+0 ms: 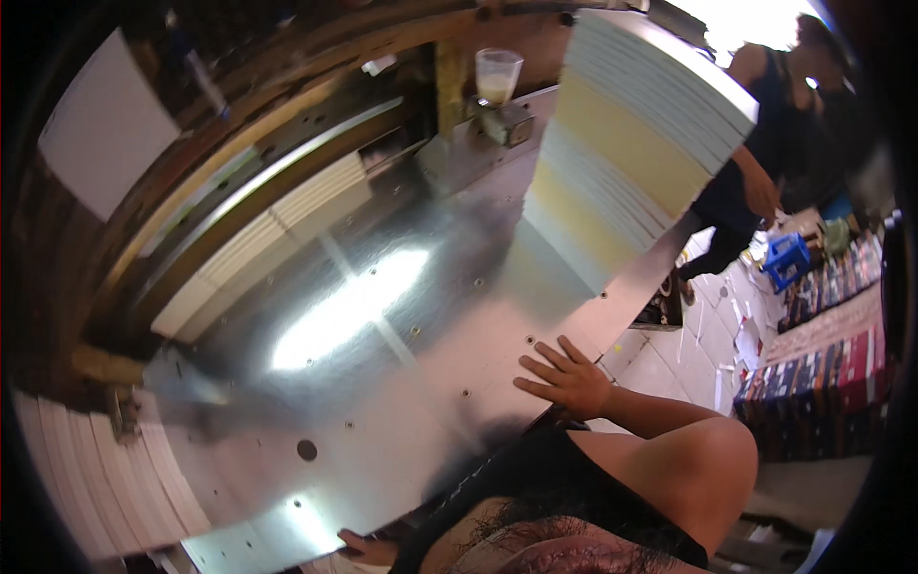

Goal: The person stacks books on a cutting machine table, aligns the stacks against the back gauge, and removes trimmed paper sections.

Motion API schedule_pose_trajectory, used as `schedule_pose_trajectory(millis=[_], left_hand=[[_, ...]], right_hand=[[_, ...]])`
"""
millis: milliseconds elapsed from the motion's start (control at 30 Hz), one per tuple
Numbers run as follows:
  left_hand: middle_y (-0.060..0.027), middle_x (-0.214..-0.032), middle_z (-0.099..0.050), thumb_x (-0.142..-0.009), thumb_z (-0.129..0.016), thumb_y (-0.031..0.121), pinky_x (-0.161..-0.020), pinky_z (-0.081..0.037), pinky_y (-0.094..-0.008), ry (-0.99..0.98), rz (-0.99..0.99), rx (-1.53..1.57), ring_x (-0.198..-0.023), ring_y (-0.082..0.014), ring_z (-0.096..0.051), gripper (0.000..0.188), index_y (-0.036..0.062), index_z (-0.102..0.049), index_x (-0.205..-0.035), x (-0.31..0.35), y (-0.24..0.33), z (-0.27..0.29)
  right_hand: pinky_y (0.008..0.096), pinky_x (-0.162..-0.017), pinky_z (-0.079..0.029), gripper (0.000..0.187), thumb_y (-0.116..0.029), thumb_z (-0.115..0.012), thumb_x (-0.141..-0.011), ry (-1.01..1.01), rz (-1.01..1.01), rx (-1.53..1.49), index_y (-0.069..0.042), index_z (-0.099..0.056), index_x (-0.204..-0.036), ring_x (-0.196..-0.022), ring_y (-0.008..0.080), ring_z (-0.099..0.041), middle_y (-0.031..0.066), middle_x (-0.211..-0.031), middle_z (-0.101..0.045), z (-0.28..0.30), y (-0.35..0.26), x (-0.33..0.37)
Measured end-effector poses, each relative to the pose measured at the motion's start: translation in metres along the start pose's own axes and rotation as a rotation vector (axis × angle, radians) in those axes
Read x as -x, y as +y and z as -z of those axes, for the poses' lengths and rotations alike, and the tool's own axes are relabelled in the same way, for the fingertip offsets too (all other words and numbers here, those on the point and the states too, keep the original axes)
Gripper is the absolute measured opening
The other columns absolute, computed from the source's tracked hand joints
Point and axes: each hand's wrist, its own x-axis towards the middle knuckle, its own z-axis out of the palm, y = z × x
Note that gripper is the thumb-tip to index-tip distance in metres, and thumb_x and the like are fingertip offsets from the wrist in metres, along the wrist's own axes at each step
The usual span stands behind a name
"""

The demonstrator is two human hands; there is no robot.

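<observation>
My right hand (571, 383) lies on the near edge of a shiny metal table (440, 373), palm down and fingers spread, holding nothing. At the table's lower left edge rests my left hand (365, 548); one or two stretched fingers lie on the metal, and the rest is hidden. Beyond my right hand a tall stack of paper blocks (622, 143), white with yellowish bands, stands on the table. Along the back of the table, a row of white paper blocks (273, 234) sits beneath a metal bar. Another pile of paper blocks (105, 469) is at the far left.
A clear plastic cup (497, 78) with pale contents stands on a metal block (507, 122) at the back. A white sheet (107, 124) hangs upper left. At right are another person (794, 124), a blue stool (787, 260) and piles of dark and red printed books (822, 383).
</observation>
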Motion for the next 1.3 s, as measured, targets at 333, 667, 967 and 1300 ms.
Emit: schedule_pose_trajectory(millis=[333,667,967,1300], left_hand=[[-0.0218,-0.136,-0.047,-0.093,-0.066,0.041,-0.094,-0.05,-0.0444,-0.176,0.152,0.242,-0.116,-0.032,-0.055,0.074,0.0005,-0.034,-0.146,0.044,0.065,-0.011],[-0.0209,-0.135,-0.049,-0.093,-0.066,0.038,-0.093,-0.049,-0.0432,-0.17,0.128,0.221,-0.115,-0.031,-0.055,0.071,0.0001,-0.036,-0.145,0.044,0.064,-0.007],[-0.021,-0.132,-0.05,-0.093,-0.065,0.036,-0.092,-0.05,-0.0427,-0.185,0.12,0.263,-0.113,-0.0297,-0.056,0.068,-0.0014,-0.037,-0.143,0.036,0.052,-0.005],[-0.0262,-0.137,-0.048,-0.095,-0.064,0.033,-0.098,-0.049,-0.0404,-0.216,0.064,0.204,-0.118,-0.0336,-0.055,0.075,-0.007,-0.029,-0.147,0.034,0.057,-0.006]], right_hand=[[0.0605,-0.117,-0.023,0.092,-0.041,-0.084,-0.06,0.073,-0.035,-0.054,-0.027,-0.049,-0.144,-0.14,0.0355,-0.039,0.0084,-0.151,-0.045,0.003,-0.002,0.0],[0.0595,-0.116,-0.024,0.089,-0.038,-0.083,-0.059,0.083,-0.022,-0.056,-0.026,-0.051,-0.142,-0.139,0.0358,-0.04,0.0088,-0.149,-0.046,0.005,-0.003,0.0],[0.0595,-0.115,-0.025,0.085,-0.033,-0.082,-0.062,0.129,-0.017,-0.08,-0.025,-0.052,-0.141,-0.139,0.0373,-0.04,0.0095,-0.148,-0.048,0.005,-0.002,0.001],[0.0608,-0.116,-0.025,0.088,-0.029,-0.082,-0.055,0.24,0.078,-0.076,-0.019,-0.056,-0.138,-0.137,0.0424,-0.042,0.0156,-0.146,-0.049,-0.007,0.002,-0.001]])
